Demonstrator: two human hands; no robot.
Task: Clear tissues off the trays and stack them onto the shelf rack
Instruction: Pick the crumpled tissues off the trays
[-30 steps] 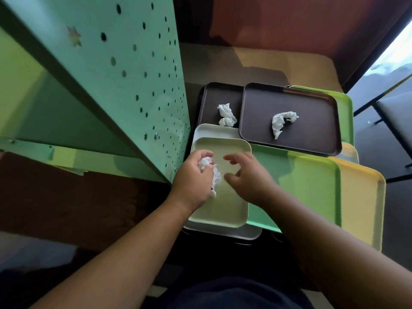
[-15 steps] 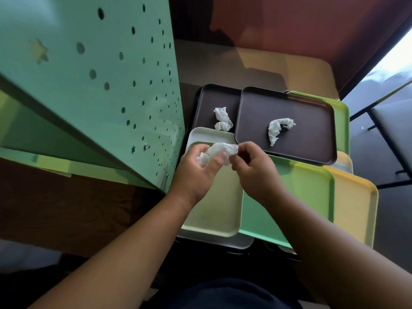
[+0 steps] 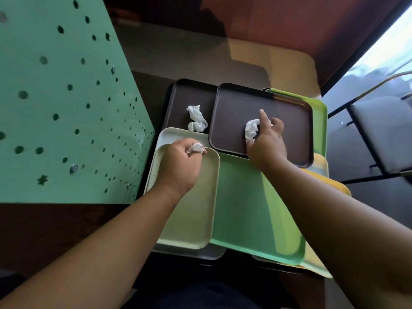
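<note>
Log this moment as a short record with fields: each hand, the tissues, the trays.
left hand: grips a crumpled white tissue over the pale cream plastic tray
right hand: fingers closing around a crumpled white tissue wad on the dark brown rectangular tray
loose tissue: lies untouched on the second dark brown tray
bare tray: green plastic tray

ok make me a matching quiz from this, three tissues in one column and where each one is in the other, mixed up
Things
1. balled tissue
2. curled tissue
3. twisted tissue

Places
A. lying alone on the far-left brown tray
B. gripped in the left hand
C. on the right brown tray, under the right hand

Pairs: 1-B, 2-C, 3-A
</note>
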